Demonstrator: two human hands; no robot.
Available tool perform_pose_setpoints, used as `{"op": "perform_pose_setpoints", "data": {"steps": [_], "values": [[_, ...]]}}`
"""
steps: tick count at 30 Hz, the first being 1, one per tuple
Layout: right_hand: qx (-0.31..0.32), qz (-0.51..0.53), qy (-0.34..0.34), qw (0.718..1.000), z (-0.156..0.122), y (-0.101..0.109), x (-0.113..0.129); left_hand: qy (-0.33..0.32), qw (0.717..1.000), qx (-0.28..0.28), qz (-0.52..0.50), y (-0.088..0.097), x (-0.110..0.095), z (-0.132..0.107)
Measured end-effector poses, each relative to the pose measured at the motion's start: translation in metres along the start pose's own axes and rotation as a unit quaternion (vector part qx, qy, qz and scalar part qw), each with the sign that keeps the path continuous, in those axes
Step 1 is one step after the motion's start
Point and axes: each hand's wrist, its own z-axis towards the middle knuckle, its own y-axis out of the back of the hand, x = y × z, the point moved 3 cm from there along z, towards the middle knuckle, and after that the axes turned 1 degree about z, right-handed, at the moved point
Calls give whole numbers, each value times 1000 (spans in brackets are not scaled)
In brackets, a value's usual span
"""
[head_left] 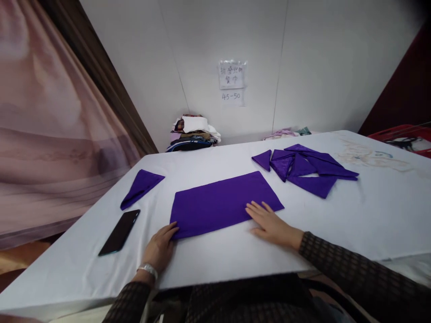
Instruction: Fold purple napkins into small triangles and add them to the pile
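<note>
A purple cloth napkin (218,204), folded to a smooth rectangle, lies flat on the white-covered table in front of me. My left hand (161,246), with a silver bracelet or watch at the wrist, rests at the napkin's near left corner, fingers stretched over its edge; the thumb is mostly hidden. Spread flat, my right hand (269,224) touches the near edge toward the right, fingertips on the fabric and palm over the white cloth. Neither hand lifts the napkin.
Several folded purple napkins (303,165) overlap at the back right; another purple piece (139,188) lies left, above a black phone (119,232). Clothes are piled (191,134) by the wall, under paper signs (232,83). The white tablecloth (215,264) reaches the near edge; a pink curtain (60,121) hangs left.
</note>
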Motion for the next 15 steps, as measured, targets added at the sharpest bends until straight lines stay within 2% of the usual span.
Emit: {"op": "perform_pose_setpoints", "data": {"steps": [3,7,9,12,15], "values": [[30,60,54,996,26,-10,37,-31,999,-36,-2,5,2,6],[27,151,77,985,61,-23,80,-87,988,-126,-36,29,-7,14],[4,200,81,976,79,-28,99,-113,980,-154,-51,44,-18,23],[-52,292,59,953,104,-31,119,-149,972,-165,-70,65,-42,46],[-136,403,-2,905,126,-28,122,-198,965,-155,-74,79,-77,79]]}}
